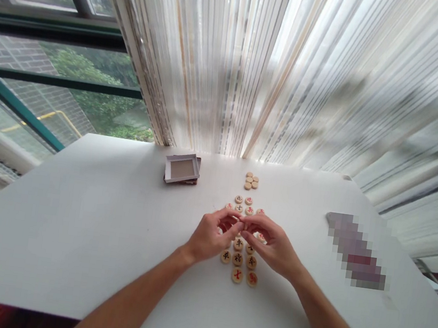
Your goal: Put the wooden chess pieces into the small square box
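**Hand position.** The left hand (207, 235) and right hand (273, 245) are raised over the middle of a group of round wooden Chinese chess pieces (237, 259), with the fingers curved inward and the fingertips (236, 223) meeting just above the pieces.

**Grip state.** Both grips are partly closed. The fingers hide the space between them, so it cannot be determined whether either grip holds a piece.

**Piece location.** The pieces lie flat on the white tabletop (74, 220), directly beneath and on either side of the hands. Those in view bear red or black characters and form loose rows running away from the person. Pieces under the palms are partly hidden, so their number cannot be confirmed. Beyond the rows, a tight cluster of plain-faced wooden discs (251, 180) stands apart, with no characters visible.

**Containers.** An open cardboard tray (182, 168) sits well to the far left of the hands, resting on a dark brown box part (195, 182). The beige inner floor of the tray is visible, and no pieces show inside it. The contents of the brown part are hidden.

**Other items.** A pixelated, unidentifiable object (355, 251) lies on the right of the tabletop
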A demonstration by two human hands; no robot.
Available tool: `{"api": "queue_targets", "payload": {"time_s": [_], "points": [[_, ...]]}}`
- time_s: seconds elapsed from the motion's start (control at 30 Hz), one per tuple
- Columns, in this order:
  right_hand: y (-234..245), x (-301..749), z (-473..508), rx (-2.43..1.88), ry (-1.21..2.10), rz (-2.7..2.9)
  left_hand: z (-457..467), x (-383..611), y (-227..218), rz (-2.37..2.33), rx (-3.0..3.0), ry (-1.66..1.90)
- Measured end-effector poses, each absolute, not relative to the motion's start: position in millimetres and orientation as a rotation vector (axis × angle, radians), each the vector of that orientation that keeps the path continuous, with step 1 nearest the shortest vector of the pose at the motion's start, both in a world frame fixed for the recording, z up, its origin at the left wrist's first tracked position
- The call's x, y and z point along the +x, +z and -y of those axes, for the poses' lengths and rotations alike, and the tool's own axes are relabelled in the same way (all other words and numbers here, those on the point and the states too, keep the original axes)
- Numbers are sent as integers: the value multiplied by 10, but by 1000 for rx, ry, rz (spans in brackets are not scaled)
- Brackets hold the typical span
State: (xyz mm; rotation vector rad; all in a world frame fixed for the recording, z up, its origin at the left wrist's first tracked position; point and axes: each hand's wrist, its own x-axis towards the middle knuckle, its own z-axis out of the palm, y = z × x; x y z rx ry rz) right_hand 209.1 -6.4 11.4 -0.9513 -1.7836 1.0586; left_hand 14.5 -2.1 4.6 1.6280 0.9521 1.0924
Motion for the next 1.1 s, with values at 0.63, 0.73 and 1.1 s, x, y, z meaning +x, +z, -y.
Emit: {"api": "queue_targets", "payload": {"time_s": [0.63,0.73,1.1], "points": [[144,2220,-51,-912,1252,1497,1,111,52,-956,1652,1108],[166,2312,-131,-946,1231,1419,-25,81,56,-993,1669,1136],[131,2592,209,-1258,1210,1506,-114,7,25,-1039,1725,1218]]}}
